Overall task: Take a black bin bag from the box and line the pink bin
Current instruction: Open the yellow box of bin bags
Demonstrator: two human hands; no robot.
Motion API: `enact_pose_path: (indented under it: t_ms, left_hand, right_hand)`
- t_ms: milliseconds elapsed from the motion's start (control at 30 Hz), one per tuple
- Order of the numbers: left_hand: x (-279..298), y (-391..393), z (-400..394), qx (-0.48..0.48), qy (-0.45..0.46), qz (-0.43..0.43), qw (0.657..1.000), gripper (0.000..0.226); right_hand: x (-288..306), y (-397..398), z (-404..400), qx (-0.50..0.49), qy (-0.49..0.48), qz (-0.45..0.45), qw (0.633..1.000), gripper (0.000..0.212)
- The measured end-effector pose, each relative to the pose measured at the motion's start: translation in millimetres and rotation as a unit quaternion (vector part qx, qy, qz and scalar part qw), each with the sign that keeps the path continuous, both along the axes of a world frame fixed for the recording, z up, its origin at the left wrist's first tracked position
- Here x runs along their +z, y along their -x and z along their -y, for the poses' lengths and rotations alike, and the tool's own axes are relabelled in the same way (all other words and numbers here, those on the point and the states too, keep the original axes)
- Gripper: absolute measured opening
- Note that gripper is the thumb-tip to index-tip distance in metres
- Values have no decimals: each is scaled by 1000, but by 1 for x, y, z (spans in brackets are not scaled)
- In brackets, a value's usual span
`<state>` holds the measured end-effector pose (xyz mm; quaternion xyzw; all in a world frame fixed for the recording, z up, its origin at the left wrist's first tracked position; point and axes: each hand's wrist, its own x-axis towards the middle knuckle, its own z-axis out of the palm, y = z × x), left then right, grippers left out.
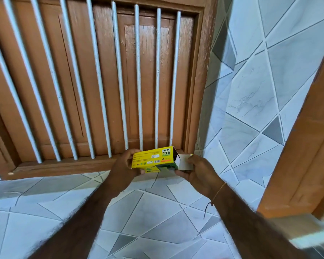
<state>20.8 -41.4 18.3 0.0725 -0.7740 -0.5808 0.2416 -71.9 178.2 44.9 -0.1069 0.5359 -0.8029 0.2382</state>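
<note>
A yellow and green box (150, 158) of bin bags lies sideways in front of me, held at chest height. My left hand (123, 168) grips its left end. My right hand (196, 171) pinches the box's opened end flap (185, 161), a pale cardboard tab folded out to the right. The open end of the box looks dark inside; I cannot make out a black bag. The pink bin is not in view.
A brown wooden shutter with white vertical bars (101, 81) fills the wall ahead. Grey and white tiles (251, 101) cover the walls around it. A wooden door frame (307, 146) stands at the right, with a blurred pale edge (307, 232) below it.
</note>
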Motion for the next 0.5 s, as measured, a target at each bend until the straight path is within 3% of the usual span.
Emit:
enact_pose_path:
  t_ms: [100, 167, 200, 233, 400, 500]
  left_hand:
    - [10, -6, -3, -13, 2, -11, 1000, 65]
    - [16, -8, -5, -18, 20, -10, 1000, 65]
    - [20, -8, -5, -16, 29, -15, 999, 65]
    - [23, -9, -5, -15, 36, -22, 999, 65]
    - [34, -5, -6, 5, 40, -37, 999, 68]
    - [36, -2, -11, 13, 44, -34, 998, 69]
  right_hand:
    - [2, -5, 2, -69, -64, -86, 992, 24]
    - [-3, -4, 4, -178, -195, -244, 933, 8]
    - [-5, -2, 5, -221, -252, -318, 887, 14]
    - [-7, -1, 5, -240, -264, -356, 864, 18]
    - [-1, -6, -3, -222, -181, -439, 851, 19]
    - [-1, -5, -9, -208, -170, -472, 840, 32]
